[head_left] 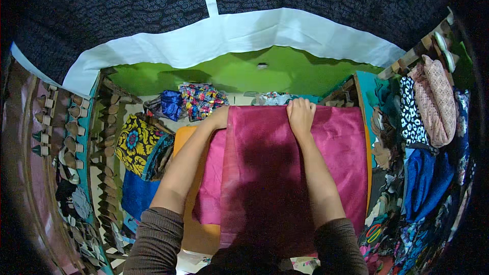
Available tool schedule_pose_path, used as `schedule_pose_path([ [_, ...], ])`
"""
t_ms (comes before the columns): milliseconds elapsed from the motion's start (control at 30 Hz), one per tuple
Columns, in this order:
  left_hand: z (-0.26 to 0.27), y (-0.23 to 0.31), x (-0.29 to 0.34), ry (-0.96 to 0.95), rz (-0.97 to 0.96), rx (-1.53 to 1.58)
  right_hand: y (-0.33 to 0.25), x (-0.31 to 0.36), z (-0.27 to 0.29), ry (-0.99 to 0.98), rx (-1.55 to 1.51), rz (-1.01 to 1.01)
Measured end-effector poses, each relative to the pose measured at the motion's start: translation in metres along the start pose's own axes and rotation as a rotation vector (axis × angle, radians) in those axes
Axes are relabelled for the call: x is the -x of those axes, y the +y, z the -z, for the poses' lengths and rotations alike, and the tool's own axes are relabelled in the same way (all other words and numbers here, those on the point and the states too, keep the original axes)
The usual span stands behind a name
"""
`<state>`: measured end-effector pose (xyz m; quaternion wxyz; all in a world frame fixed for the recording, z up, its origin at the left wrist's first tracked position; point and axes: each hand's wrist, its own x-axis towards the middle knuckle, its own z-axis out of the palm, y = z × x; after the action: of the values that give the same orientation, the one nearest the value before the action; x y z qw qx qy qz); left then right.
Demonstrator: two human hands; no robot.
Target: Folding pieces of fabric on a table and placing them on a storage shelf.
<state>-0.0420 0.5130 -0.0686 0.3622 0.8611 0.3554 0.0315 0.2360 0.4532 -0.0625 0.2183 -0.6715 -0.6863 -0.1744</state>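
A shiny magenta cloth [338, 145] lies spread in front of me, with a darker, sheer-looking layer [254, 183] over its middle and my shadow across it. At its far edge my right hand [301, 113] is closed, fingers curled over the fabric. My left hand [221, 117] reaches to the far left corner of the darker layer. Its fingers are hidden by the cloth there, so their grip does not show. Beneath the cloth is an orange surface [204, 239], visible at the left and along the right edge.
Folded patterned fabrics, one yellow and black [135, 140], lie at the left beside a blue cloth [137, 193]. Colourful bundles [204, 99] sit beyond the far edge. Shoe racks [74, 127] line the left; a pink textured cloth [433, 104] and a blue garment [425, 183] hang right.
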Motion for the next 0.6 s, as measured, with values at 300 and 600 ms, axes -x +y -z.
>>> schedule_pose_path([
  [300,0.001,0.019,0.029,0.718,0.316,0.1,-0.007,0.008,-0.018,-0.104,0.095,-0.011],
  [600,-0.117,0.145,0.047,0.374,0.098,-0.406,0.009,0.023,0.012,-0.271,-0.027,-0.127],
])
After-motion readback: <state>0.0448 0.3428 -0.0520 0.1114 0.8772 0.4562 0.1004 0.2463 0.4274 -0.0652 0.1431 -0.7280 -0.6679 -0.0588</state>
